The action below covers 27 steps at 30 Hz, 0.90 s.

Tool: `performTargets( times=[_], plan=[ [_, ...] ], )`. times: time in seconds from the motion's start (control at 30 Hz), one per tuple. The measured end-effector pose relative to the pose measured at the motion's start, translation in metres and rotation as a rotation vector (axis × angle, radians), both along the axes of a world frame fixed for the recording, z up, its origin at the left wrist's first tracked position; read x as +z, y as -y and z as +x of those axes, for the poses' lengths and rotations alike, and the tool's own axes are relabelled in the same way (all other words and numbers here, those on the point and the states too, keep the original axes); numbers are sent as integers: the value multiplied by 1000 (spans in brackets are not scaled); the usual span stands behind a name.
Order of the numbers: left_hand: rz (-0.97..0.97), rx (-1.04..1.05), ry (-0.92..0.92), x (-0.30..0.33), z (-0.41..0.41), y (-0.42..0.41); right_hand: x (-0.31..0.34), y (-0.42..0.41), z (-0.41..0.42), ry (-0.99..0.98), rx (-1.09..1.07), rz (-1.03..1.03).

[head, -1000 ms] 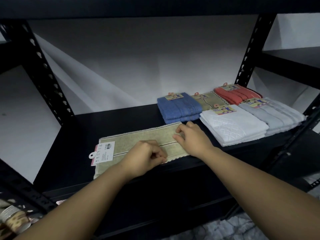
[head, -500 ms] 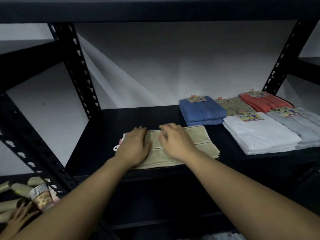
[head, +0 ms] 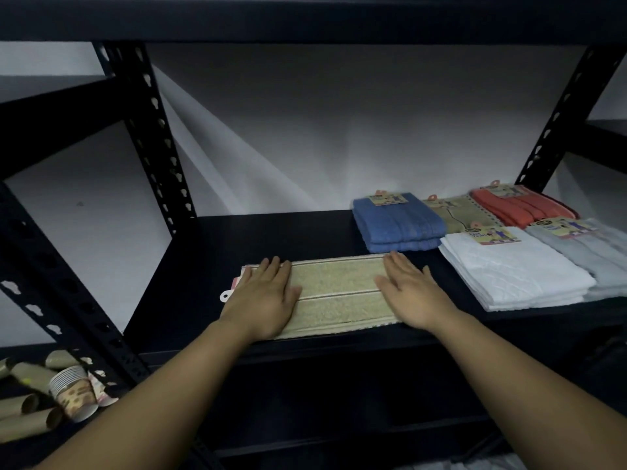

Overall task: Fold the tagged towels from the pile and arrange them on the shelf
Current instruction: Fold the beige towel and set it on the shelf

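A beige towel (head: pixel 336 293) folded into a long strip lies on the black shelf (head: pixel 190 300) near its front edge. My left hand (head: pixel 264 296) presses flat on its left end, covering most of the white tag (head: pixel 227 295) that sticks out there. My right hand (head: pixel 412 293) presses flat on the right end, fingers straight. Folded tagged towels sit at the right: a blue one (head: pixel 397 222), a beige one (head: pixel 458 213), a red one (head: pixel 519 205), a white one (head: pixel 512 266) and a grey one (head: pixel 597 252).
Black perforated uprights (head: pixel 152 137) frame the shelf on the left, another upright (head: pixel 559 110) stands at the back right. A shelf board runs overhead. On a lower level at the left lie cardboard tubes (head: pixel 23 415) and stacked paper cups (head: pixel 71 391).
Both hands have gone from pinching the towel's fold to lying flat, then slid apart toward its two ends. The camera view has shifted left.
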<state>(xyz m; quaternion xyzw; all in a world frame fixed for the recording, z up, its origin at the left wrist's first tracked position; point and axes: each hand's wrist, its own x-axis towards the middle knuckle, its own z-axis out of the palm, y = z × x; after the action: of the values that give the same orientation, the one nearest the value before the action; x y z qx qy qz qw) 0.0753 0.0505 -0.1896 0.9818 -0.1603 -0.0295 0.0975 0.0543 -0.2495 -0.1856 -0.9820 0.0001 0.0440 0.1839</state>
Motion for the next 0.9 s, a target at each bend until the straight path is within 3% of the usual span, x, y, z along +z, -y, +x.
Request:
performTargets(
  times=[0.07,0.2,0.43,0.67,0.8,0.9],
  plan=[
    [-46,-1,14,1,-3,1,-7,1,-1,124,-122,46],
    [-173,-140,126,4,-10,1,-5,-9,-6,227,-379,-80],
    [-161,-406,153,5,-2,6,3,-6,-6,175,-365,-49],
    [-117,-473,115,4,6,19,34,22,-11,221,-301,345],
    [-110,-490,123,4,5,40,66,43,-17,281,-151,657],
    [-122,-511,108,5,6,57,94,49,-21,278,-27,701]
  ],
)
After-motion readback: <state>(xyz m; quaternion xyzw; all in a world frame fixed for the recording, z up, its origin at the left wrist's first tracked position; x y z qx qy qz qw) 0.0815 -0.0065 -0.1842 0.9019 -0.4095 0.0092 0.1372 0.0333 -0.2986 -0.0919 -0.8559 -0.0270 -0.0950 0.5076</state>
